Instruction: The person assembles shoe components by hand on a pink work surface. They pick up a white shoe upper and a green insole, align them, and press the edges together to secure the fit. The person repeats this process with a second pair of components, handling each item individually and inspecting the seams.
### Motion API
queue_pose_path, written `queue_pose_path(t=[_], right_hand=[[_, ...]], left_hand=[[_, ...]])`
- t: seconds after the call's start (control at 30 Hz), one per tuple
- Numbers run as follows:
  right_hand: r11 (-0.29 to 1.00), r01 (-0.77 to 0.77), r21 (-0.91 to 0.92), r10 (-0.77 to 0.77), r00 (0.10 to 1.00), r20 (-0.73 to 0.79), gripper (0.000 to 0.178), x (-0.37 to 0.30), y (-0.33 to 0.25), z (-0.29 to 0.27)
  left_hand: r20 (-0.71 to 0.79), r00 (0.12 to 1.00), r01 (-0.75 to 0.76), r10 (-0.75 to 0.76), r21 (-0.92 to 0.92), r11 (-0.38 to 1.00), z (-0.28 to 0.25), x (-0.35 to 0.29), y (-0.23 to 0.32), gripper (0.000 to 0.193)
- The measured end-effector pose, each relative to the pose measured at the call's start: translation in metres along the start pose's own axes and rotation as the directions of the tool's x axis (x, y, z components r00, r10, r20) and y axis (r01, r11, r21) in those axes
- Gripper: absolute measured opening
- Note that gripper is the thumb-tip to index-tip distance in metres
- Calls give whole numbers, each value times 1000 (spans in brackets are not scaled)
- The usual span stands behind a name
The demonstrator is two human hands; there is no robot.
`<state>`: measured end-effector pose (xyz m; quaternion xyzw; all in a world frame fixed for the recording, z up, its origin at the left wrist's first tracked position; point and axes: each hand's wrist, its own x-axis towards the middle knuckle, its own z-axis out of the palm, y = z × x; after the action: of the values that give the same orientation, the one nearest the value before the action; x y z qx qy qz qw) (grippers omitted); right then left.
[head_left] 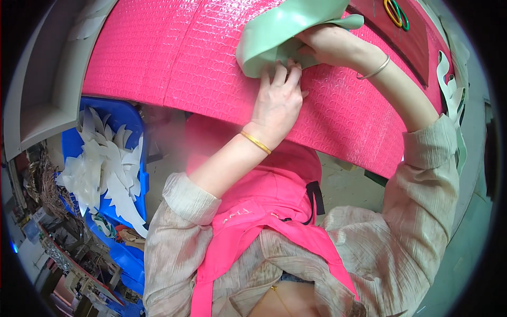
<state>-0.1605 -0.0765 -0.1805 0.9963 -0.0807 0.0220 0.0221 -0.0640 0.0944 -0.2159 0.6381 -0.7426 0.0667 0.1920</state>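
Note:
On the pink table a smooth, pale green leather-like piece stands curled over into a loop. My left hand, with a gold bracelet at the wrist, has its bent fingertips closed on the lower edge of the piece. From the right, my right hand reaches in under the upper fold and grips the same piece. Part of its fingers is hidden by the green material. A thin silver bangle circles that wrist.
The table has a shiny textured pink cover. A dark red board with yellow and green rings lies at the far right, near pale green strips. White scraps fill a blue bin at left, below a grey shelf.

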Motion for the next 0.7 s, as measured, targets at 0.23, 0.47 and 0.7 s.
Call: queue_pose_path(t=[0.23,0.47,0.7], right_hand=[[980,-166,-110,190,948,256,27,13,-14,-1],[856,96,-507,59,958,281,29,3,7,31],[829,31,-558,28,995,96,38,-2,-25,-5]], left_hand=[[78,996,58,-48,-134,989,-1,7,-2,44],[-13,999,30,-32,-81,996,11,11,5,48],[61,988,138,-140,45,989,17,18,29,55]])
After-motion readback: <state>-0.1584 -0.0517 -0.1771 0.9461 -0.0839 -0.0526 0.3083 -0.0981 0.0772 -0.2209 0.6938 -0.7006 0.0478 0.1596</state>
